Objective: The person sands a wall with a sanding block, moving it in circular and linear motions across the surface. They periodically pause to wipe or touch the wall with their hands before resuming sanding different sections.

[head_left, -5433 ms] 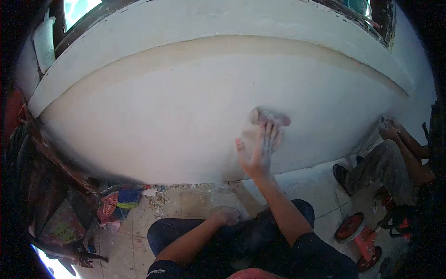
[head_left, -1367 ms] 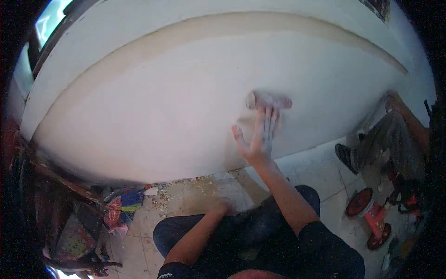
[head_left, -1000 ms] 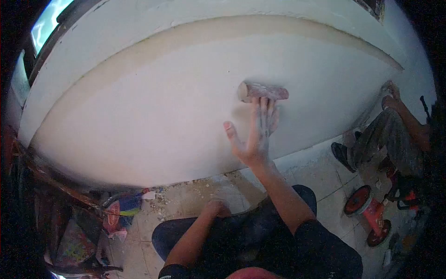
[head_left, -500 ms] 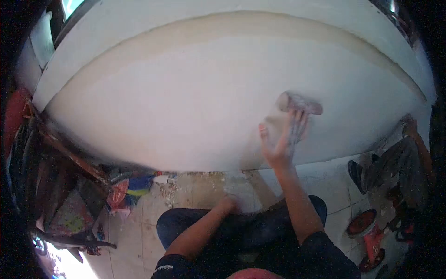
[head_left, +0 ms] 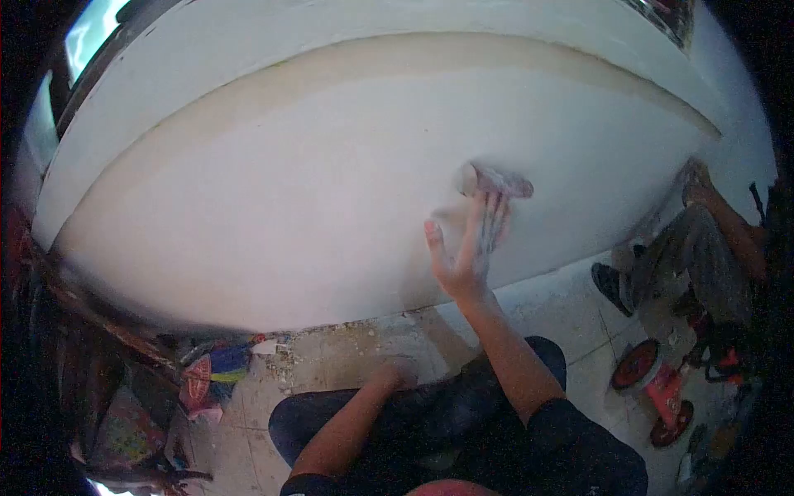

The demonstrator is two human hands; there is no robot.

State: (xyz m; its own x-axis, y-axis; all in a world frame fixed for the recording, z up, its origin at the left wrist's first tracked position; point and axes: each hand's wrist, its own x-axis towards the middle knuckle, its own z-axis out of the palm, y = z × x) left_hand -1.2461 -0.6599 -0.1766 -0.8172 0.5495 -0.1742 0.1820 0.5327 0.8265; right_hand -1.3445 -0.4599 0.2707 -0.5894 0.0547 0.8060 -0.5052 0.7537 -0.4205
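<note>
My right hand [head_left: 471,248] reaches up to a broad white curved panel [head_left: 331,198]. Its fingertips press a dusty, tube-shaped sanding roll [head_left: 503,182] against the surface. The thumb stands out to the left, off the roll, and pale dust coats the fingers. The roll lies crosswise to the fingers, its left end pale and round. My left hand [head_left: 397,372] is low down, by my bent legs near the panel's lower edge. Motion blur smears its fingers, and I can make out nothing in it.
At the right a co-worker's hand [head_left: 699,175] touches the panel's end, above a sandalled foot [head_left: 612,288]. A red spool-shaped stand [head_left: 662,393] sits on the tiled floor. Colourful wrappers [head_left: 213,376] and debris lie lower left, beside dark clutter [head_left: 107,364].
My view has tilted and shifted, so the panel slopes more. My right hand and the sanding roll appear farther left in view, with the hand's pose much the same. The left hand remains low.
</note>
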